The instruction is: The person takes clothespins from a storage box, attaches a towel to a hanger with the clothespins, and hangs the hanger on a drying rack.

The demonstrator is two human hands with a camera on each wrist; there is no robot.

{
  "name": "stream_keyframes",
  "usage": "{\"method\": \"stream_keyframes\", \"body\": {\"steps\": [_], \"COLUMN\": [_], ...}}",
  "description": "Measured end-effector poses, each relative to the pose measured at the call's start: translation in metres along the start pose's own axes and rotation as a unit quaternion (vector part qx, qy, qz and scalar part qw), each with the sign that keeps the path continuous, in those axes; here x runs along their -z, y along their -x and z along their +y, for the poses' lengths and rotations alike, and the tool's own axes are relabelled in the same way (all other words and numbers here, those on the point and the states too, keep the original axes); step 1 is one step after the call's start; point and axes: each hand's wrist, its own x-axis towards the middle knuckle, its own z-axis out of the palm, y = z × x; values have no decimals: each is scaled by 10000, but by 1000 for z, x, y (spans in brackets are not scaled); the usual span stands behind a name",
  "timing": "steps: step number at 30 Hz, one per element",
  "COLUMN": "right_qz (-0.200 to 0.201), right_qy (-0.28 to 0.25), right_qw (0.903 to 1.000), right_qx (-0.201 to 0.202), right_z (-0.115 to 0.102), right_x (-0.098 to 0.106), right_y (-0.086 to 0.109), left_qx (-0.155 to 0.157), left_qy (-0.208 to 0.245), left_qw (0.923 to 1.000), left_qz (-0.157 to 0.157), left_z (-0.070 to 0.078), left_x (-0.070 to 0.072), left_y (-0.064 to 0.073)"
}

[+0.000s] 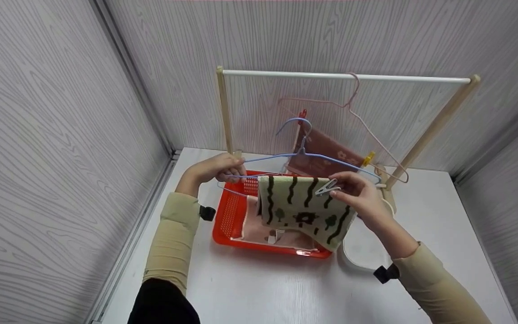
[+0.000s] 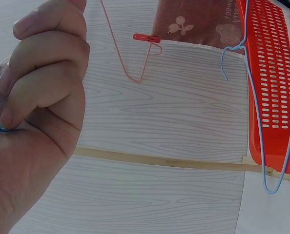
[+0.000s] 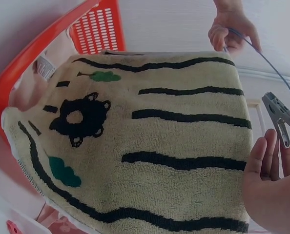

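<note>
Walls: pale wood-grain panels [image 1: 52, 135] on three sides of a white tabletop [image 1: 259, 288].
Drying rack: wooden posts [image 1: 430, 130] carrying a white rod [image 1: 281, 74].
On the rod: a pink wire hanger [image 1: 349, 106], with a reddish-brown towel [image 1: 324, 150] clipped by a red clothespin [image 1: 302, 115] and a yellow clothespin [image 1: 368, 159].
Blue wire hanger [image 1: 302, 151]: in front of the rack, off the rod, hook upward.
Left hand [image 1: 223, 168]: fingers curled round one end of the blue wire hanger.
Cream patterned towel [image 1: 292, 198]: draped over that hanger's lower bar, dark wavy stripes and green trees showing, hanging partly above the basket.
Right hand [image 1: 361, 195]: thumb and finger pinch a grey clothespin [image 1: 327, 186] near the towel's top edge, towards its right end.
Red basket [image 1: 223, 229]: below, holding a pale pink cloth [image 1: 259, 220]; a second blue hanger [image 2: 256, 107] reaches past its edge.
White basin [image 1: 353, 262]: beside the basket, under the right forearm.
</note>
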Motion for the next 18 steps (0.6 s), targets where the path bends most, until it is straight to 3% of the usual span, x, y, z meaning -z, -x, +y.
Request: {"method": "stream_keyframes", "body": {"steps": [6,13,18], "right_qz": [-57,40,101], "right_qy": [-40,82,60], "right_qw": [10000,10000,9999], "right_qx": [62,-27,-99], "right_z": [1,1,-1], "right_x": [-6,-15,-22], "right_y": [-3,-9,-16], "left_qx": [-49,253,192], "left_qy": [-37,-289,-210], "left_qw": [9999,9992,9995], "left_qz": [-126,116,117], "left_z": [-3,-2,-3], "left_x": [1,0,1], "left_y": [-1,-1,0]}}
